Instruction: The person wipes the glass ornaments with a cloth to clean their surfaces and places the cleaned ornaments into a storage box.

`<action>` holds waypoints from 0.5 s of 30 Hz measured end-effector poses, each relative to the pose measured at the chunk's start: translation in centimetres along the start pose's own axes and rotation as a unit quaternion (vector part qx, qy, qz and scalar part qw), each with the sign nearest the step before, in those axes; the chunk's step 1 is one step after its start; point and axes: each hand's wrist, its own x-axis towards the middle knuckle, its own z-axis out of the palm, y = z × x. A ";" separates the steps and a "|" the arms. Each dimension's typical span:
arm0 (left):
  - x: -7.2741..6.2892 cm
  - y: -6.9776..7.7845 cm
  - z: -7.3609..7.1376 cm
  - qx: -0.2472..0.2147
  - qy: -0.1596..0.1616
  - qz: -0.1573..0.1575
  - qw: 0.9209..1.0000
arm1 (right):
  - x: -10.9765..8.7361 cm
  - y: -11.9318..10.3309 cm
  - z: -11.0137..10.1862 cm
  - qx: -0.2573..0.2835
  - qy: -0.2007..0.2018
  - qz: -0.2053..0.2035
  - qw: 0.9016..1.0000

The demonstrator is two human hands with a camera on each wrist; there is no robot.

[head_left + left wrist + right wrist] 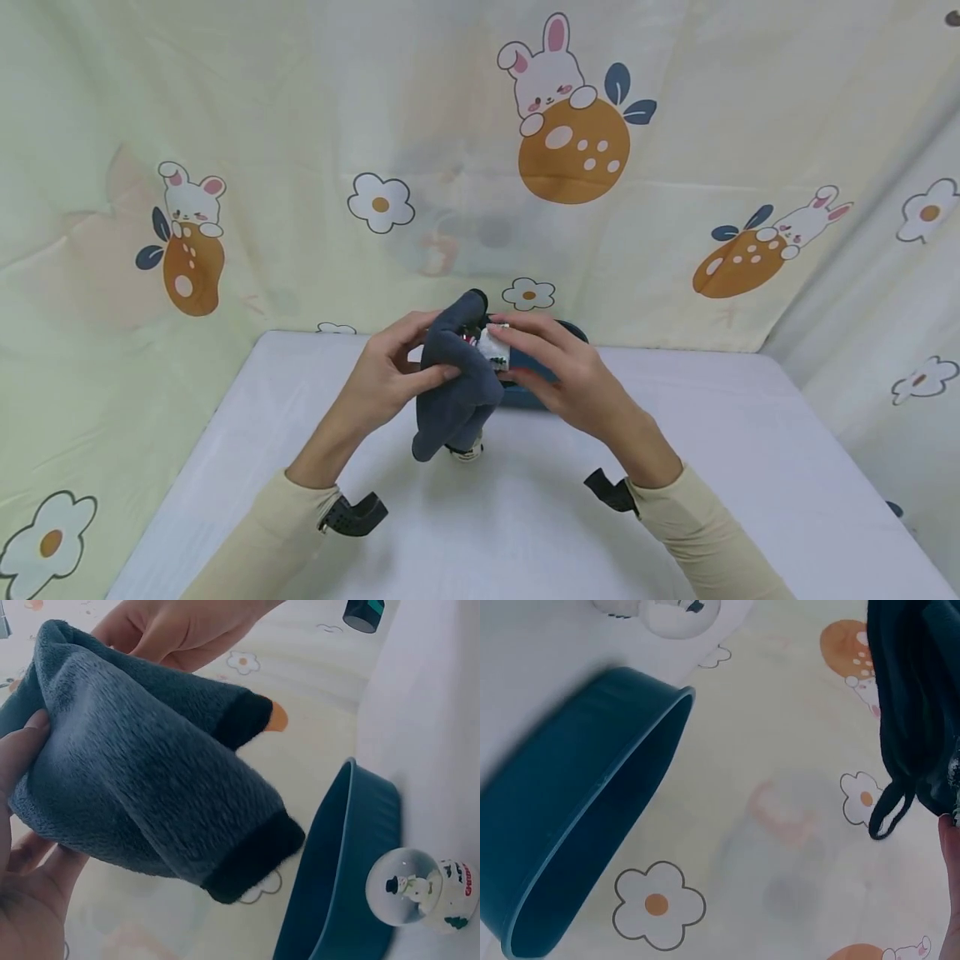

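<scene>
My left hand (375, 379) grips a dark blue-grey plush cloth (450, 383) with black-edged ends, thumb on its near side. In my right hand (581, 383), between fingertips and thumb, is a small white object with dark green and red marks (496, 348), like a snow globe's base. The cloth covers its left part, so the rest of it is hidden. In the right wrist view the cloth (915, 697) hangs with a small loop. Below the hands a snow globe (405, 887) with a snowman inside stands on the table, mostly behind the cloth in the head view.
A dark teal oval basin (379, 817) stands behind the hands, close to the standing snow globe. The white table (525, 517) meets a curtain (285, 208) printed with rabbits and flowers at its back edge. Black cameras (356, 515) sit on both wrists.
</scene>
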 end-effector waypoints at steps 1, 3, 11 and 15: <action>0.0 0.0 0.0 -0.002 -0.001 0.002 1.000 | 0.0 0.0 0.1 0.008 0.003 0.005 1.000; 0.0 0.0 0.1 -0.001 0.000 0.008 1.000 | 0.0 0.0 0.2 0.026 0.007 0.018 0.999; 0.1 -0.1 0.2 0.046 0.014 0.042 0.998 | 0.0 -0.5 0.2 0.103 -0.003 0.121 0.987; 0.1 -0.1 0.3 0.058 0.014 0.053 0.997 | 0.0 -0.6 0.0 0.130 -0.015 0.163 0.978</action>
